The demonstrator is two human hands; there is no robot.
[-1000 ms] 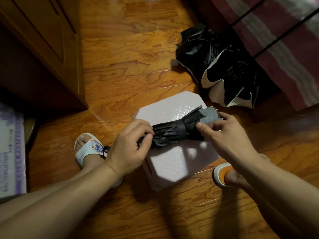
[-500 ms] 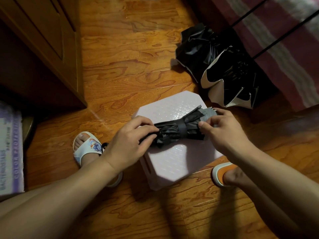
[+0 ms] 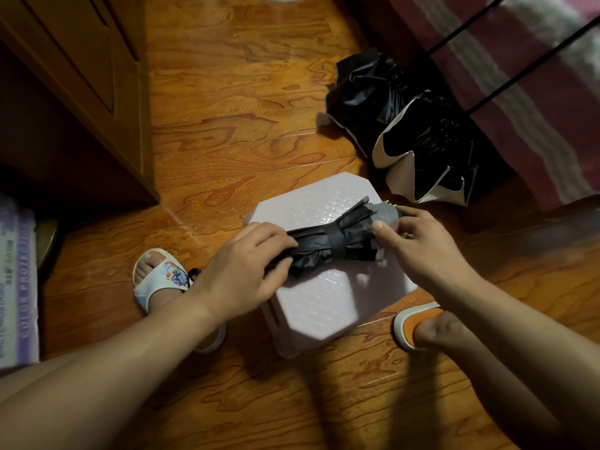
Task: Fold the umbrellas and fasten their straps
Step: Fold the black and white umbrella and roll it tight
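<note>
At about 7 o'clock from the middle of the view, the left hand [image 3: 242,271] is curled round the handle end of the folded dark umbrella [image 3: 328,245], fingers over the top and thumb beneath. This is judged to keep the bundle from rolling and the pleats from springing loose. At about 4 o'clock, the right hand [image 3: 425,251] is laid against the umbrella's canopy end, thumb and fingertips pinching the fabric just beside the strap [image 3: 336,243], which is wrapped round the middle. Whether the strap is fastened cannot be told. The umbrella is laid across the top of a pale plastic stool [image 3: 324,297], probably used as a raised work surface between the two sandalled feet. Farther off, at about 1 o'clock, a second black umbrella [image 3: 418,134] lies loose and unfolded on the wooden floor [image 3: 211,125], apparently yet to be folded.
</note>
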